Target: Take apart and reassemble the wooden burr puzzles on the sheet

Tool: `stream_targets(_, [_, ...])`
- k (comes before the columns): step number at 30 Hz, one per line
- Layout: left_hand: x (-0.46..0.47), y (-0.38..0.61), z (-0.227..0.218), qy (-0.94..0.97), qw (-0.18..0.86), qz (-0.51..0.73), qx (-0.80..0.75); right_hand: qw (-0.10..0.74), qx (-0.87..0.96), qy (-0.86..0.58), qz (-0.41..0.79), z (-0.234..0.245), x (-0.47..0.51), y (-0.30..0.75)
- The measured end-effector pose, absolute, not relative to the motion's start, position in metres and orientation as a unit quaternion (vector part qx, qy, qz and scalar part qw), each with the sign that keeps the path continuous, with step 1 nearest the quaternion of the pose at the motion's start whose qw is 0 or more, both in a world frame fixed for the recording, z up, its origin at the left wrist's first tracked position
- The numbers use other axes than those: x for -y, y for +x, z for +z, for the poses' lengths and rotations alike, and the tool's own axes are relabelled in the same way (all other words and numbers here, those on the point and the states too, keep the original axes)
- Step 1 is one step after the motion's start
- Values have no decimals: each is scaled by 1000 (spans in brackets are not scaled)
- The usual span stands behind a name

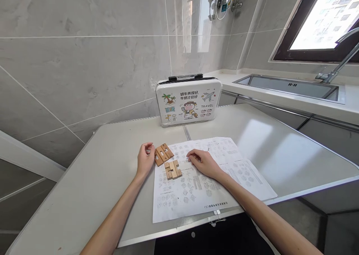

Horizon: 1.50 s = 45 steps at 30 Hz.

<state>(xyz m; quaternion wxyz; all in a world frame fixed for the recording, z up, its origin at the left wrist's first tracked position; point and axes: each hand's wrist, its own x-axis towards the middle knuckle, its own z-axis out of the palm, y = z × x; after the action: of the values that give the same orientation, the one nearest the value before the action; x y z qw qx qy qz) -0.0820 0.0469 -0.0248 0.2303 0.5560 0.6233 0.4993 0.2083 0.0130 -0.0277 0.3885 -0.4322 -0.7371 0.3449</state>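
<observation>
My left hand [146, 158] rests on the table at the left edge of the brown wooden puzzle pieces [163, 154], its fingers loosely bent and nothing visible in them. These darker pieces lie side by side, with slots cut through them. Just below them, lighter notched wooden pieces [173, 170] sit fitted against each other on a printed sheet [202, 187]. Over the sheet's middle lies my right hand [204, 163], relaxed, thumb and fingers slightly apart, holding nothing I can see. Small puzzle drawings cover the paper.
A white case [189, 102] with cartoon prints and a black handle stands upright at the back of the folding table [126, 202]. Beyond the table's right side is a counter with a sink [291, 86] and a faucet [333, 73]. A grey tiled wall [84, 60] rises behind.
</observation>
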Motion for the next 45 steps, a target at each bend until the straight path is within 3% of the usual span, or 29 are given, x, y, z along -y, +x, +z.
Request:
stream_targets(28, [-47,-82,-29,584,220,478,-619,360,755,-422,351,-23,-9,208])
stream_targets(45, [-36,-70,-14,672,150,411,-597,360,751,-423,355,-24,-9,209])
